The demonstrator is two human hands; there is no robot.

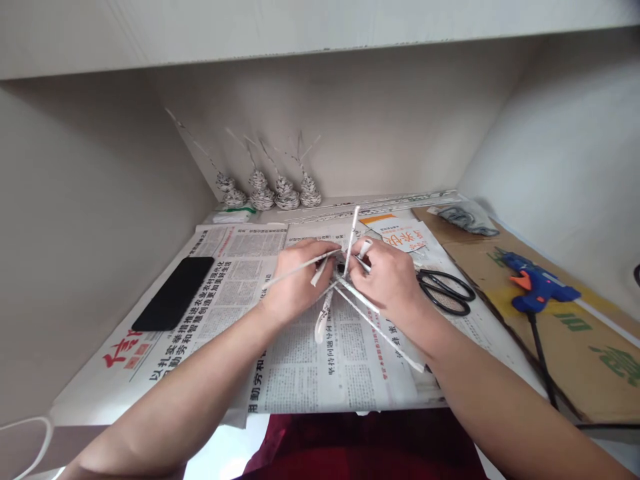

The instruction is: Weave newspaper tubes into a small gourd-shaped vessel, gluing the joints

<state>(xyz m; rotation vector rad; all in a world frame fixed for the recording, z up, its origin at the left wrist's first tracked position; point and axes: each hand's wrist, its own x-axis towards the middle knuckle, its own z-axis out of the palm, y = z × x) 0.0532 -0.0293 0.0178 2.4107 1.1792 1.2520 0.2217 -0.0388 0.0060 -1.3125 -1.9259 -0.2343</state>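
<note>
Between my hands, over the newspaper (345, 360), is a star of rolled paper sticks (383, 325) that cross at a middle point. My left hand (297, 273) is closed on sticks at the left of the crossing, and one thin stick runs out over its back. On the other side my right hand (385, 273) pinches sticks near the same point, with one standing up between the hands. Several stick ends fan out toward me. The crossing itself is partly hidden by my fingers.
Black-handled scissors (447, 291) lie right of my right hand. A blue glue gun (543, 287) and a grey glove (465, 219) rest on cardboard (585, 337). A black phone (175, 293) is at left. Several woven paper gourds (287, 193) and long paper sticks (380, 205) line the back.
</note>
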